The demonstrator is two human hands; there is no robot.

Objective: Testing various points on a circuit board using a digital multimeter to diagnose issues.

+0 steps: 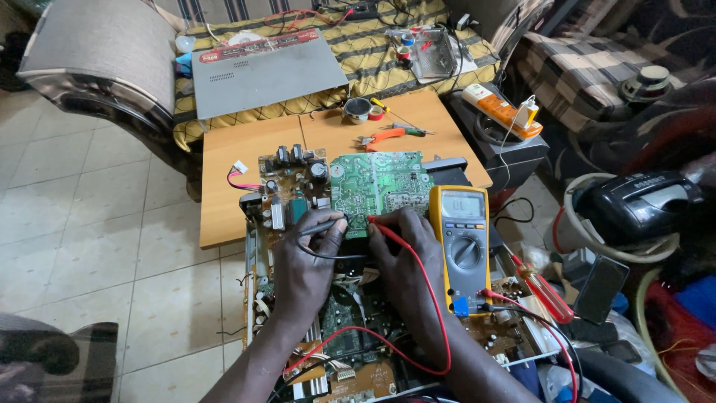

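My left hand [309, 261] grips a black test probe [322, 224] with its tip against a green circuit board [380, 179]. My right hand [403, 254] pinches a red test probe [384, 227], its tip on the same board's near edge. A second board with capacitors [292, 183] lies left of the green one. The yellow multimeter [462, 246] stands just right of my right hand, its red and black leads looping under my wrists. Both boards rest on an opened device chassis [350, 351] below my forearms.
A wooden table [239, 149] carries orange pliers [384, 136], a tape roll [358, 110] and a small screwdriver. A grey device cover [261, 71] lies on the sofa behind. A red-handled screwdriver [544, 292], power strip [500, 108] and clutter fill the right side. Tiled floor lies left.
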